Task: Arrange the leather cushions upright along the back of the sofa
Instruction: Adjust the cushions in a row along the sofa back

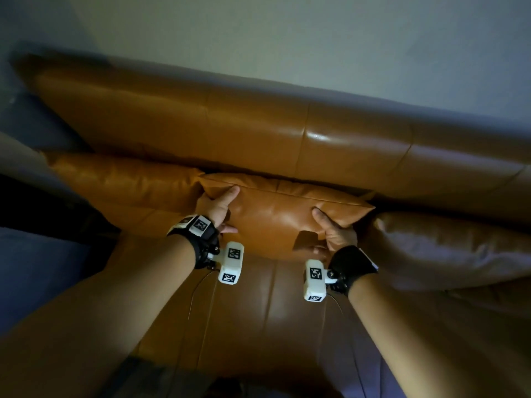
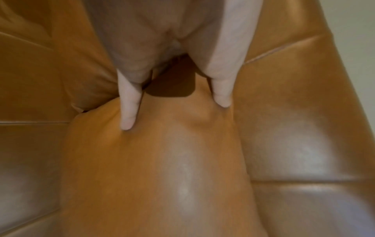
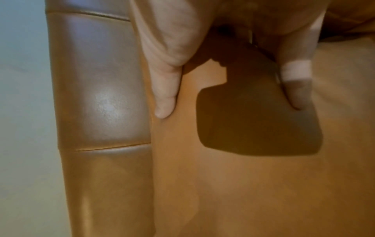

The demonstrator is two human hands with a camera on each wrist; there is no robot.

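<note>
Middle cushion (image 1: 284, 214) between both hands, long axis running hand to hand, parallel to sofa back (image 1: 258, 122) just beyond fingertips. Left hand (image 1: 217, 206) and right hand (image 1: 334, 229) each clasp one end, equally near.

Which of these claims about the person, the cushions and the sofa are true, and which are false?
1. Both hands hold the same tan leather cushion. True: the left hand grips its left end, the right hand its right end.
2. The held cushion is over the floor, away from the sofa. False: it is on the sofa seat, up against the sofa backrest.
3. Another leather cushion lies to the left of the held one. True.
4. The sofa is dark green fabric. False: it is tan-brown leather.
5. The right hand is empty. False: it holds the cushion.
</note>
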